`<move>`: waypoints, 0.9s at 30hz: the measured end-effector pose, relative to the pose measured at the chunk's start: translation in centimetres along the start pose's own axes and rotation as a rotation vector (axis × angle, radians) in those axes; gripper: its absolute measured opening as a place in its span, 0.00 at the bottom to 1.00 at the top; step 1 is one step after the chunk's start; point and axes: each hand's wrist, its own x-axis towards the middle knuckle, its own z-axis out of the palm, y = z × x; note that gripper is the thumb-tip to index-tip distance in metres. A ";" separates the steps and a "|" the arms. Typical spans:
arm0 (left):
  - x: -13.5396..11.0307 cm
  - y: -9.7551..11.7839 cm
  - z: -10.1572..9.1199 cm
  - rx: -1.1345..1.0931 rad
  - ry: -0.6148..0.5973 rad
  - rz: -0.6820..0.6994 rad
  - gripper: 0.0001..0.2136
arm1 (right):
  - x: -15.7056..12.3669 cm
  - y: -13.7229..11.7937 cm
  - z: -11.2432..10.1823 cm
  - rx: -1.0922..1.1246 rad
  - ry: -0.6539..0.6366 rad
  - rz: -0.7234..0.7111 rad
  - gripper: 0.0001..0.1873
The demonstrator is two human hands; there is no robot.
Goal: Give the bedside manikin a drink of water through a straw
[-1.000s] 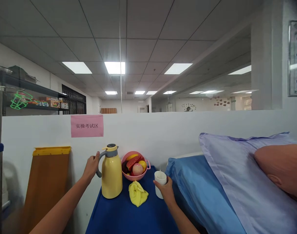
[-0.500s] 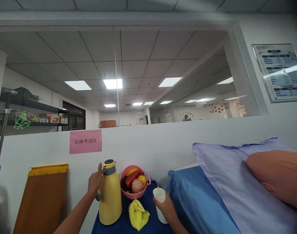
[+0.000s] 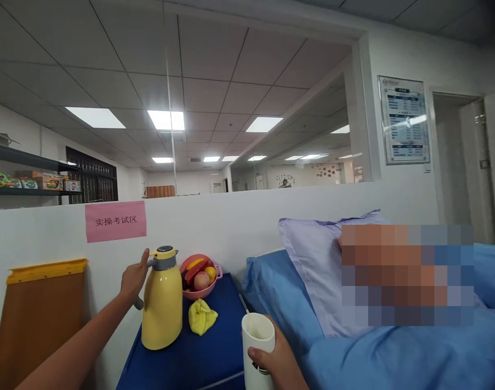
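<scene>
A yellow thermos jug with a grey collar stands upright on a blue-topped bedside table. My left hand is wrapped round its grey handle, thumb up near the lid. In my right hand is a tall white cup, upright at the near right edge of the table, its open mouth towards me. Whether its base touches the table is out of view. A crumpled yellow cloth lies between thermos and cup. Behind it sits a pink bowl of fruit.
To the right is a bed with blue bedding and a lilac pillow, where a person with a blurred-out head lies. A white partition wall with glass above runs behind the table. A brown board leans at left.
The view has turned right, bringing more of the bed and the person into sight. My right hand has brought the cup nearer to me. My left hand stays on the thermos handle.
</scene>
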 end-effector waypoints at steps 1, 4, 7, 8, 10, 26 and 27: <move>-0.8 1.0 -0.6 -0.003 -0.004 0.013 0.34 | -1.4 -0.5 -0.4 0.048 -0.009 0.030 0.30; -3.7 4.7 -3.0 0.004 -0.010 0.088 0.33 | -5.4 -2.8 -1.5 0.121 -0.005 0.086 0.35; -7.4 9.4 -5.7 0.059 0.002 0.198 0.35 | -9.2 -5.8 -2.4 0.167 0.054 0.120 0.37; -8.7 10.9 -6.5 0.073 -0.013 0.240 0.35 | -10.4 -6.7 -2.7 0.178 0.076 0.122 0.38; -11.6 14.0 -7.6 0.101 -0.055 0.317 0.35 | -13.0 -8.1 -3.4 0.169 0.104 0.105 0.40; -29.8 24.8 -2.4 0.264 -0.643 0.636 0.30 | -21.2 -9.5 -8.1 -0.061 0.245 -0.091 0.39; -29.9 25.0 -2.0 0.174 -0.566 0.552 0.28 | -21.2 -9.8 -8.4 -0.074 0.248 -0.068 0.38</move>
